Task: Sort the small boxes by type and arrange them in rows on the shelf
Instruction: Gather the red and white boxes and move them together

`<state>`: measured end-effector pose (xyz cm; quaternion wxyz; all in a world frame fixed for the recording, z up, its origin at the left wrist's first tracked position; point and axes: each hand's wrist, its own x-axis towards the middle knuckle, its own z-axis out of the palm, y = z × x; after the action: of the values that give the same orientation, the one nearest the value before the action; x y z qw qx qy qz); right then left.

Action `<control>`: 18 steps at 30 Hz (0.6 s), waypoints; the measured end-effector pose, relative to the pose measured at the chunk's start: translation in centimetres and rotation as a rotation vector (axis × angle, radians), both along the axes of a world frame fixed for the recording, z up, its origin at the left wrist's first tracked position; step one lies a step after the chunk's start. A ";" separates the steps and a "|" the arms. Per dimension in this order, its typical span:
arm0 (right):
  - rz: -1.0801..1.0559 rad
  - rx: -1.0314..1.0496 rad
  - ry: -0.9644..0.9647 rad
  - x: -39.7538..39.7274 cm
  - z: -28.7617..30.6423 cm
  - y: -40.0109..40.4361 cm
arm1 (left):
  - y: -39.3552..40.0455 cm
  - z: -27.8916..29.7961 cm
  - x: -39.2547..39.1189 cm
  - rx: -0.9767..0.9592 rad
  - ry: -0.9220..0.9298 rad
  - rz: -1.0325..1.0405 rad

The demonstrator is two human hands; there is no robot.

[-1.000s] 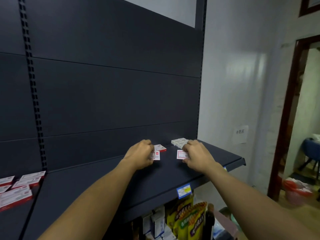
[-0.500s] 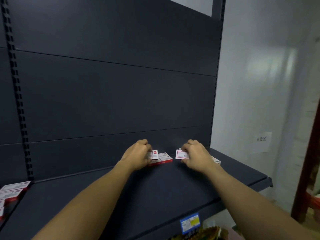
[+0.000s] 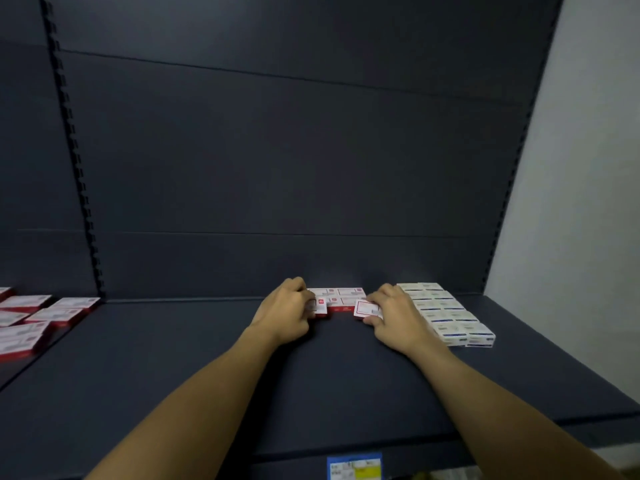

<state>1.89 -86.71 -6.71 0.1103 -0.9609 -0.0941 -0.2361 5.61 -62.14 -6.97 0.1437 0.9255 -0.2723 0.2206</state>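
Note:
On the dark shelf [image 3: 311,382], a short row of red-and-white small boxes [image 3: 341,295] lies flat against the back panel. My left hand [image 3: 285,311] grips one red-and-white box [image 3: 320,306] at the row's left front. My right hand [image 3: 398,315] pinches another red-and-white box [image 3: 363,309] at the row's right front. Both held boxes sit low, close to the shelf surface. Right of my right hand, white boxes with blue print [image 3: 446,315] lie in two tidy rows running toward the front.
More red-and-white boxes [image 3: 38,320] lie on the neighbouring shelf section at the left edge. A slotted upright [image 3: 74,157] divides the sections. A white wall [image 3: 581,188] stands to the right. A blue-and-yellow price tag [image 3: 353,465] hangs on the shelf's front lip.
The view has swung left and closer, so the white boxes and the left shelf section show more fully. Both hands keep their boxes, held nearer the red-and-white row.

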 end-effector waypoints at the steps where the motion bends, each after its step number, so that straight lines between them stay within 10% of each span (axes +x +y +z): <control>1: 0.016 0.006 0.000 0.4 -0.4 -0.1 | -0.4 -0.5 -0.1 -0.006 -0.003 0.013; 18: 0.237 0.248 0.025 5.0 -2.7 -1.5 | -3.4 -2.2 1.6 -0.017 -0.093 -0.070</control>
<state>6.91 -88.20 -9.44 0.2562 -0.9249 -0.1757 -0.2193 7.24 -65.52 -9.22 0.1464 0.9028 -0.3091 0.2607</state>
